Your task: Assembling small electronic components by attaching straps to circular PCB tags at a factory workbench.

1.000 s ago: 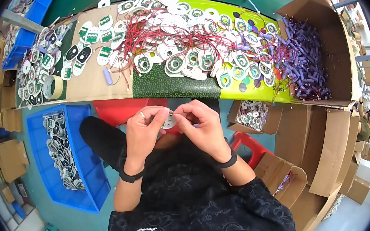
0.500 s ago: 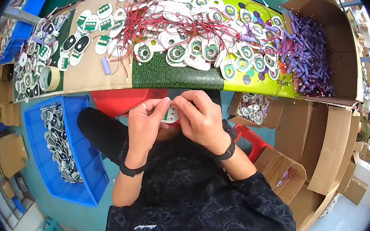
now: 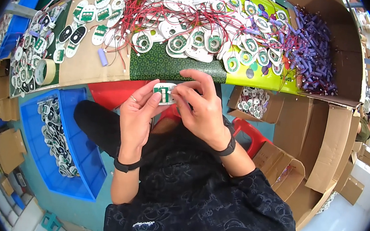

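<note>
Between finger and thumb, my left hand holds a small white oval casing with a green circuit board on it. The board faces up and carries a row of light-coloured parts. My right hand is at the casing's right end, thumb and index finger pinched against it. Whatever lies between those right fingertips is too small to make out. Both hands are above my lap, just in front of the table's near edge. More white casings with green boards lie on the table's left part.
A tangle of red wires and ring-shaped boards covers the table. One purple cylinder and a tape roll lie near the edge. Right stands a carton of purple cylinders; lower left, a blue bin of casings.
The casing has come into fuller view, its green board now turned upward. My left hand has shifted slightly left; the right fingers have moved to the casing's right end, with the index finger raised less tightly.
</note>
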{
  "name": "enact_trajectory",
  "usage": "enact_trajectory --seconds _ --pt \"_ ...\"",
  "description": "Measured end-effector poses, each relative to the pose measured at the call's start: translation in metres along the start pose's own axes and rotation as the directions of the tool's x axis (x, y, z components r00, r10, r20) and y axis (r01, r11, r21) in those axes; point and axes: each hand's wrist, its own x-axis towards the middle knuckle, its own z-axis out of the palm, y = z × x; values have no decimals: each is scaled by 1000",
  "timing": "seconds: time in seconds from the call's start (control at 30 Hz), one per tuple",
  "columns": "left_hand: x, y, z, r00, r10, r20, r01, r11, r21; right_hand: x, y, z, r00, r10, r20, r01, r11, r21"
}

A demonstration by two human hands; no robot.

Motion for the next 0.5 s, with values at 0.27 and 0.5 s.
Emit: enact_trajectory --seconds 0.27,0.5 --pt "1 -2 1 1000 22 0 -22 997 77 5 0 -3 999 16 31 -17 999 32" --pt "1 0 -1 999 33 -10 -32 997 66 5 1 1 998 42 48 -46 994 95"
